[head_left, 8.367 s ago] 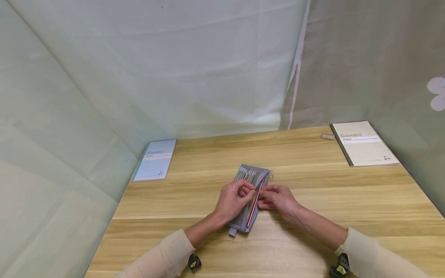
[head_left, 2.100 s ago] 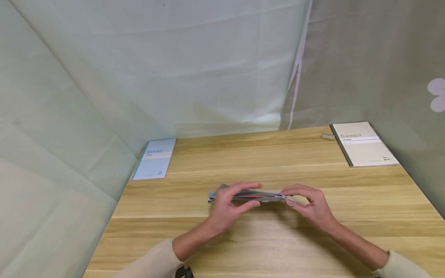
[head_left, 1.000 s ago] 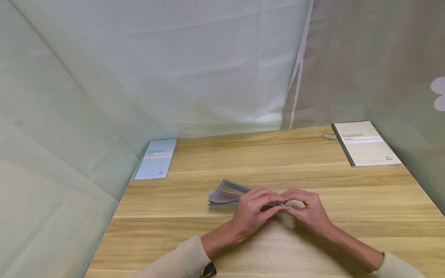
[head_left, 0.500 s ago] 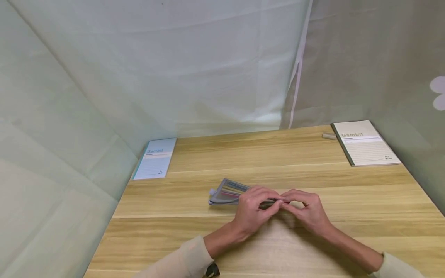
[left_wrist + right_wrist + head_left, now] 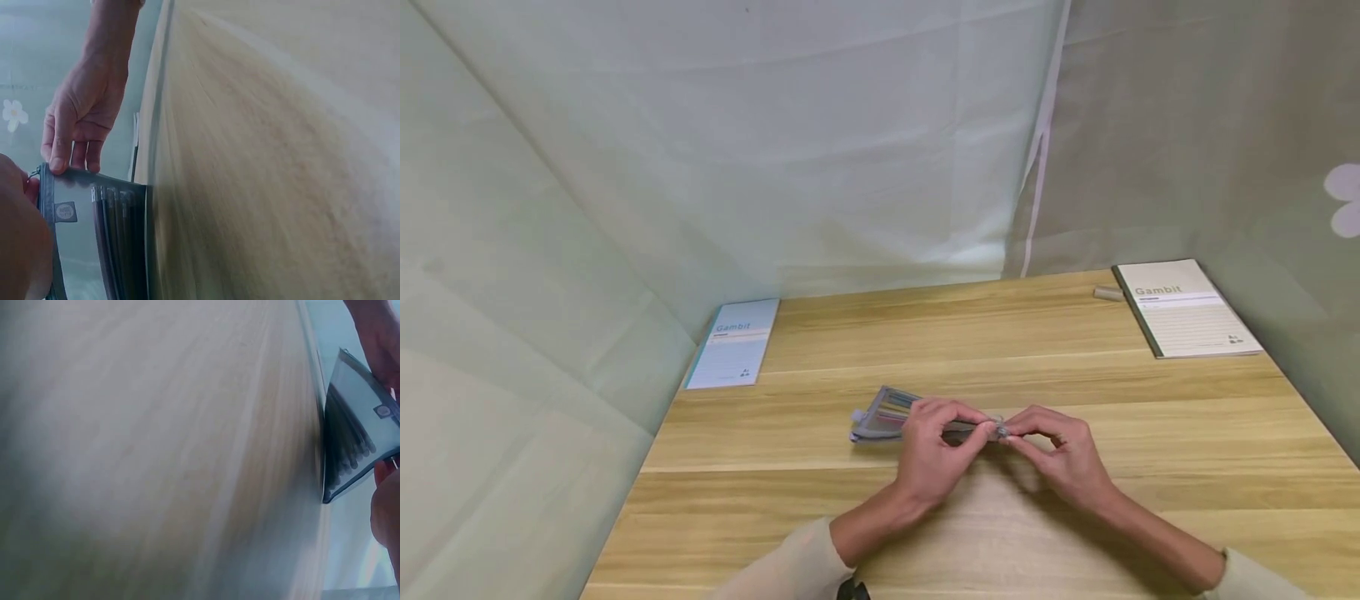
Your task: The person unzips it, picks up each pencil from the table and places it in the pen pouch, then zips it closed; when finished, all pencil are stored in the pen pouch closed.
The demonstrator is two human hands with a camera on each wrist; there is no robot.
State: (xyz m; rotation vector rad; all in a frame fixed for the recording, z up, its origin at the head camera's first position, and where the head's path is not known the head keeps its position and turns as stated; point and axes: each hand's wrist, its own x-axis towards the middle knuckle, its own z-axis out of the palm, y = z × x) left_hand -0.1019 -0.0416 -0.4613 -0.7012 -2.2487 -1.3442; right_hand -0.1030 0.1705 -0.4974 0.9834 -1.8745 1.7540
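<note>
A grey see-through pencil case stands on its long edge on the table, zipper side up. Several pencils show through its wall in the left wrist view, along the lower side. My left hand pinches the zipper pull between thumb and forefinger, close to the case's right end. With thumb and fingertips my right hand grips the right end corner, right beside the left fingertips. A small tag is on the case's side. The left fingers hide much of the zipper line.
A blue-edged notebook lies at the back left of the wooden table. At the back right is a dark-spined notebook, with a small grey-brown block by its corner. Cloth curtains hang behind.
The case, flat with a red pencil at its open zipper earlier, was turned on edge. My left hand went right to the zipper end, then slid slightly left with the pull; the right hand stayed.
</note>
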